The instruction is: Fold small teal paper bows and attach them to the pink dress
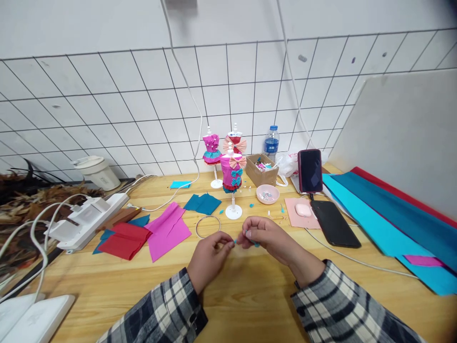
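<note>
My left hand [210, 257] is closed, its thumb and forefinger pinching a tiny teal tip. Just right of it, my right hand [269, 240] is also closed, gripping a small teal paper piece [256, 244] mostly hidden by the fingers. Whether both hands hold the same piece I cannot tell. Beyond them stands a mini dress form [231, 171] in a magenta dress with a peach bow and teal bows. Two more dressed forms stand behind: one in magenta and teal [211, 147], one in red with a peach bow [235, 138]. A thin ring [197, 228] lies near my left hand.
Magenta paper [167, 231], red paper [124, 240] and teal paper [203, 204] lie left. A pink bowl [267, 200], cardboard box [262, 176] and bottle [272, 145] stand behind. Right are phones [335, 224] and long paper sheets [378, 214]; a power strip [89, 219] sits left.
</note>
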`<action>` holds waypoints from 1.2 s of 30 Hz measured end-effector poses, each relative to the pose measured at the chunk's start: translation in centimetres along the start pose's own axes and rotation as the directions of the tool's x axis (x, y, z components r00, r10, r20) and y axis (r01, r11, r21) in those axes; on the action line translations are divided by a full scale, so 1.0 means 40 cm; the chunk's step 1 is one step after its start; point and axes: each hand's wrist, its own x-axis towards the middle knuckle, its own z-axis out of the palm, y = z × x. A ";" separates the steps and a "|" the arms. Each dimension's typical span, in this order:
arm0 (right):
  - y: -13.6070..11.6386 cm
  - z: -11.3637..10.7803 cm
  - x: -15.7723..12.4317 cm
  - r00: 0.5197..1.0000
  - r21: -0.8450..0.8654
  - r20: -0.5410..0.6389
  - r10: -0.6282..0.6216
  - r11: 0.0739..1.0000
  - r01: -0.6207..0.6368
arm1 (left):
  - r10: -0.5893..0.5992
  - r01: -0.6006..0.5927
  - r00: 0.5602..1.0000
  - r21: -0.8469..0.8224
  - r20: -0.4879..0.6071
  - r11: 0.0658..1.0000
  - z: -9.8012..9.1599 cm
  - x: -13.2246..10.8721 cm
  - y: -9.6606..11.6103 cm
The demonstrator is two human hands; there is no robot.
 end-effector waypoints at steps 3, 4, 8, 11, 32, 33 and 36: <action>0.010 0.011 0.003 0.996 -0.082 0.014 0.084 0.993 -0.083 | -0.192 0.177 0.981 -0.289 -0.023 0.941 -0.009 0.016 -0.015; 0.016 0.016 0.004 0.995 -0.124 0.008 0.103 0.987 -0.101 | -0.221 0.200 0.975 -0.354 -0.019 0.913 -0.010 0.019 -0.018; 0.047 0.039 0.007 0.996 -0.244 -0.066 0.063 0.967 -0.078 | -0.290 0.262 0.957 -0.465 0.013 0.846 -0.008 0.017 -0.017; 0.064 0.052 0.006 0.993 -0.260 -0.115 0.022 0.964 -0.051 | -0.315 0.277 0.949 -0.523 0.016 0.806 -0.005 0.012 -0.010; 0.066 0.069 0.013 0.941 0.044 -0.254 0.222 0.975 -0.219 | -0.079 0.008 0.985 -0.410 -0.156 0.912 0.005 -0.016 0.000; 0.065 0.069 0.013 0.940 0.037 -0.262 0.218 0.976 -0.216 | -0.074 0.003 0.985 -0.416 -0.154 0.910 0.005 -0.017 0.003; 0.067 0.069 0.013 0.940 0.024 -0.270 0.208 0.978 -0.209 | -0.077 -0.004 0.983 -0.438 -0.167 0.899 0.004 -0.018 0.010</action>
